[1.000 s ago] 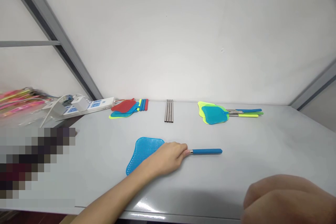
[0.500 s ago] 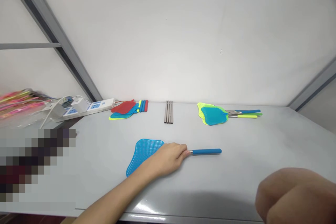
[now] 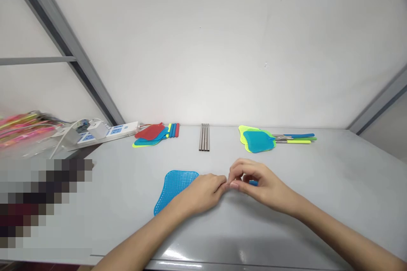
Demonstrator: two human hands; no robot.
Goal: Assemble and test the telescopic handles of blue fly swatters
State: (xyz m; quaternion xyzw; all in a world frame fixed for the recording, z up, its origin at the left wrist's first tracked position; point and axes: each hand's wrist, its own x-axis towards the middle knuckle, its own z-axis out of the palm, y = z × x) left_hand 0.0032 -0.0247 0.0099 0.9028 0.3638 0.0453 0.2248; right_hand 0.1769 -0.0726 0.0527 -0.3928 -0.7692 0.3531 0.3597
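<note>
A blue fly swatter (image 3: pixel 173 184) lies flat on the grey table (image 3: pixel 333 178), its mesh head to the left. My left hand (image 3: pixel 203 192) rests over the joint between head and handle, fingers pinched on the neck. My right hand (image 3: pixel 257 186) covers the blue handle, of which only a small bit (image 3: pixel 253 183) shows, and its fingers close around it right beside my left fingertips.
At the back lie a pile of red, blue and yellow swatter heads with coloured grips (image 3: pixel 155 133), several metal rods (image 3: pixel 204 137), and assembled swatters (image 3: pixel 263 139). A power strip (image 3: pixel 104 129) and pink items (image 3: pixel 19 125) sit at the left.
My right hand has come in from the lower right corner onto the swatter's blue handle. My left hand and the swatter have stayed in place.
</note>
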